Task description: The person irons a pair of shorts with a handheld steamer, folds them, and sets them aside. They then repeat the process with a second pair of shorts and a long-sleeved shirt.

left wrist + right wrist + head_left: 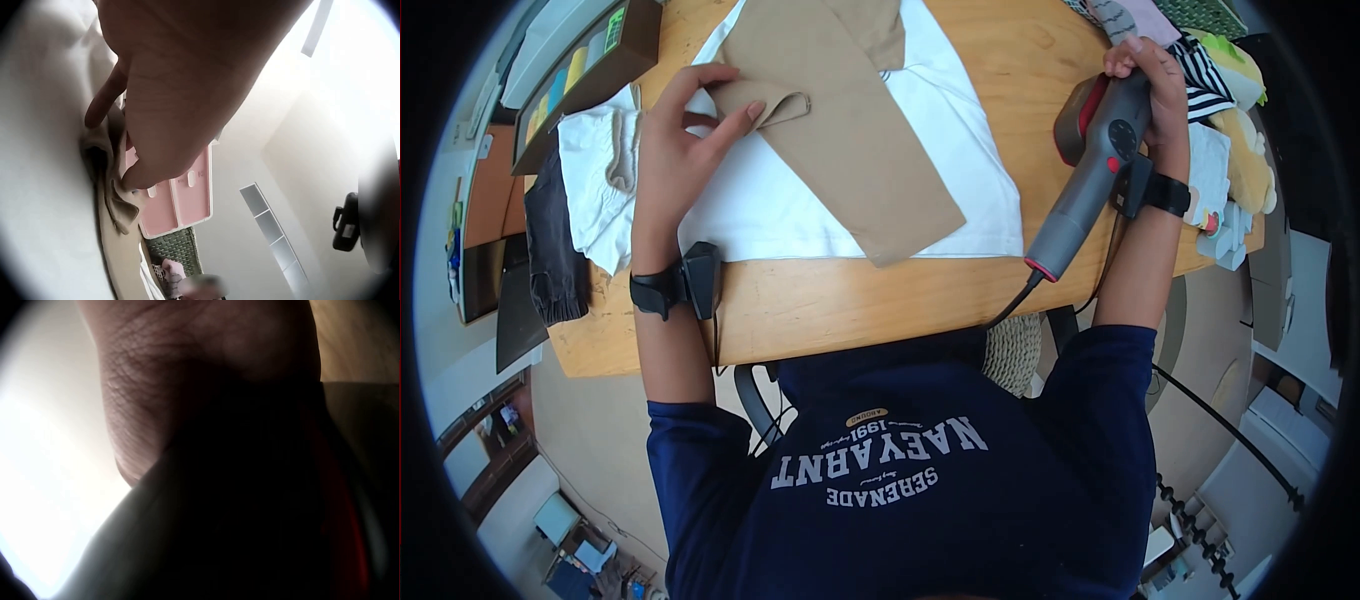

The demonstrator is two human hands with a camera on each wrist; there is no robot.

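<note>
My left hand (683,125) is at the left edge of a tan garment (855,150), its thumb and fingers pinching a folded end. That end curls up into a small loop beside the thumb. In the left wrist view, the bunched tan cloth (115,194) lies between the fingers and thumb. The tan garment is spread over a white cloth (970,150) on the table. My right hand (1155,90) grips the handle of a grey and red handheld garment steamer (1090,180), raised at the table's right side. Its dark body fills much of the right wrist view.
The wooden table (820,310) curves in front of me. At left are white folded clothes (600,180), dark clothes (555,250) and a box (590,75). Striped clothing (1203,80) and a plush toy (1248,160) pile up at right. The steamer's cord (1010,300) hangs over the front edge.
</note>
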